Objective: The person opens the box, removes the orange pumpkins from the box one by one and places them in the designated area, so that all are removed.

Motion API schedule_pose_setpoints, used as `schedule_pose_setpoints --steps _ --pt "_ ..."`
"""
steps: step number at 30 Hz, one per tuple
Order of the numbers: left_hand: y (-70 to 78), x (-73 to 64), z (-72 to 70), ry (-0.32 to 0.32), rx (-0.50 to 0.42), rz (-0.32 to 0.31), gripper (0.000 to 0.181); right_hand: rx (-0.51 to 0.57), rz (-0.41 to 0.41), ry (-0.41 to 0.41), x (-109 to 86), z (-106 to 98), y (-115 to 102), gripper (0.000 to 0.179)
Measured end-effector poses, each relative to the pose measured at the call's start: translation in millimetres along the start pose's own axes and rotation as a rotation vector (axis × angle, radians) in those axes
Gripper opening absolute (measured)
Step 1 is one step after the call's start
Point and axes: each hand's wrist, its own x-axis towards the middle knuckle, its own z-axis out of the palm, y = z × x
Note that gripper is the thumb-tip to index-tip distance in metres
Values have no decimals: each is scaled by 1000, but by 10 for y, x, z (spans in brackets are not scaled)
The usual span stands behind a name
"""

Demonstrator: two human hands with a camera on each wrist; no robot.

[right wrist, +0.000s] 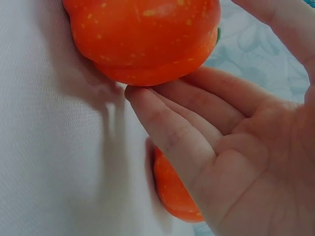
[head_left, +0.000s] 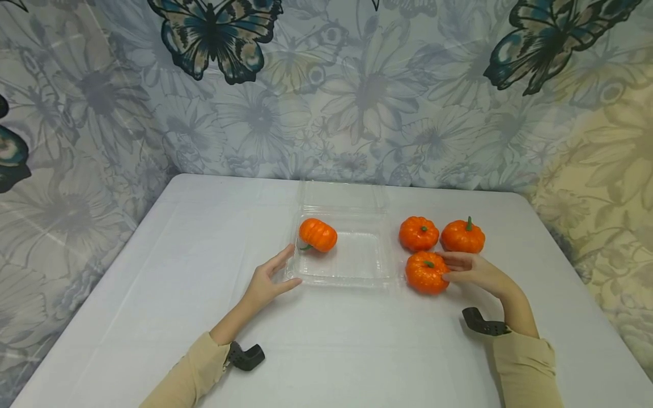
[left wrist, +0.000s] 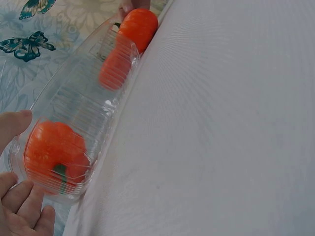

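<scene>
A clear plastic clamshell container [head_left: 357, 255] lies unfolded on the table, its lid [head_left: 342, 196] toward the wall. One small orange pumpkin [head_left: 322, 236] rests tilted in its left part, green stem toward the near left. My left hand [head_left: 266, 283] is at the container's left edge, thumb and fingers spread on either side of the near left corner. To the right of the container, a speckled orange pumpkin [head_left: 426, 273] sits upright; my right hand [head_left: 471, 272] reaches it from the right. In the right wrist view, extended fingers [right wrist: 172, 130] touch this pumpkin's side [right wrist: 142, 39].
Behind the speckled pumpkin stand two more orange pumpkins, one nearer the container [head_left: 418, 233] and one farther right [head_left: 463, 236]. A white cloth covers the table [head_left: 326, 345]. Patterned wall fabric [head_left: 357, 124] borders its back and sides.
</scene>
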Motion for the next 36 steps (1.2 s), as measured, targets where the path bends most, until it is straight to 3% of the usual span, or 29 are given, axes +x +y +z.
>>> schedule_pose_setpoints --steps 7,16,22,30,36 --pt "-8 -4 3 -3 -7 -18 67 -5 -40 39 -5 -2 -27 53" --pt "-28 -10 1 -7 -10 -27 68 -89 -54 103 -51 -4 -88 47" --pt "-27 -11 -1 -9 -17 -26 68 -103 -124 151 -74 -16 -158 43" --pt "-15 -7 -7 -5 -17 -11 67 19 -308 259 -50 3 -235 35" --pt "-9 -6 -4 -4 -14 -9 67 97 -372 328 -46 22 -265 35"
